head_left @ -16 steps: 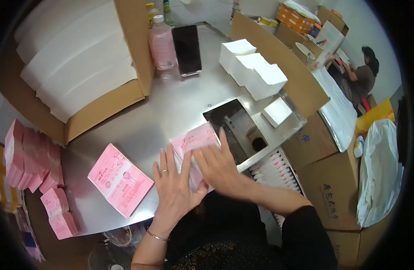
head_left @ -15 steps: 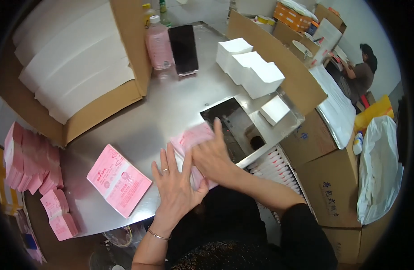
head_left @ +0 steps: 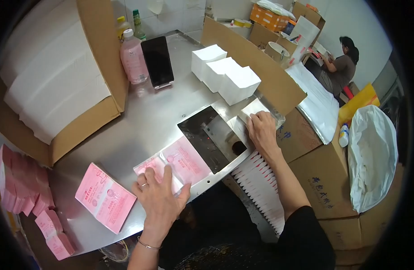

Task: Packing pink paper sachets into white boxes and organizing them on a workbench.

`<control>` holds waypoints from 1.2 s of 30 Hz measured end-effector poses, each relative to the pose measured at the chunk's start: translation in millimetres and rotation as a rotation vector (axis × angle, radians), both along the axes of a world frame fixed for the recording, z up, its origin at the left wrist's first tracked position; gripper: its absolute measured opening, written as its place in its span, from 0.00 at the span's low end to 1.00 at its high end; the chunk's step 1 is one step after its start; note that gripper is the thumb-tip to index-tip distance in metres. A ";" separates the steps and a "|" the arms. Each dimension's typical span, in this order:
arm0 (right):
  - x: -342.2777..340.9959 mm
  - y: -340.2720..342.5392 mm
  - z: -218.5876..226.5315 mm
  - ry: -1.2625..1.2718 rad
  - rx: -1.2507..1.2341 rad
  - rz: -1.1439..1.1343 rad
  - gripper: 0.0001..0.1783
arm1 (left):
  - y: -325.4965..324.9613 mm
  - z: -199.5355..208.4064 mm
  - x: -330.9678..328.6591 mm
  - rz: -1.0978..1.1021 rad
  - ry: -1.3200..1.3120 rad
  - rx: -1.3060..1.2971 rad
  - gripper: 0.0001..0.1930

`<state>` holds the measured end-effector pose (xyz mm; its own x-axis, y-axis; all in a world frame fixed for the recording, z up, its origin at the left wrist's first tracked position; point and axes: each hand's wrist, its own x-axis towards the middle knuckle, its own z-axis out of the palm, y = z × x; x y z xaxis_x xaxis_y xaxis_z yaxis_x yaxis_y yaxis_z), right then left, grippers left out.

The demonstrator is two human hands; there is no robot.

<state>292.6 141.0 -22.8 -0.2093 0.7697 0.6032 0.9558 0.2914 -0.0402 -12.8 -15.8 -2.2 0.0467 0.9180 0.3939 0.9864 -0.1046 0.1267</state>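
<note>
My left hand lies with its fingers apart on a flat pink printed wrapper beside a dark rectangular opening in the metal table. Across the opening, my right hand has its fingers curled together at the near edge of a small white folded-tissue stack; its fingertips are partly hidden. Left of my left hand rests a thick pile of pink printed wrappers. Taller white tissue stacks stand beyond the opening.
A cardboard box of white paper stands at the left, above bundled pink packets. A phone on a stand and a pink bottle are at the back. Cartons line the right side; another person sits beyond.
My right hand has left the pink wrapper and moved right to the small white tissue stack. The wrapper now lies flat beside the opening under my left hand. The view has shifted.
</note>
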 end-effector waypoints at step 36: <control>-63.6 -27.2 -4.1 0.017 -0.188 0.214 0.09 | -73.2 2.7 -77.9 0.008 -0.390 0.154 0.13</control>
<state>229.0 113.8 -26.9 -0.3703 0.8078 0.4586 0.8718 0.4727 -0.1286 -90.7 -89.0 0.5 -0.1404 0.8465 0.5135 0.8685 -0.1437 0.4744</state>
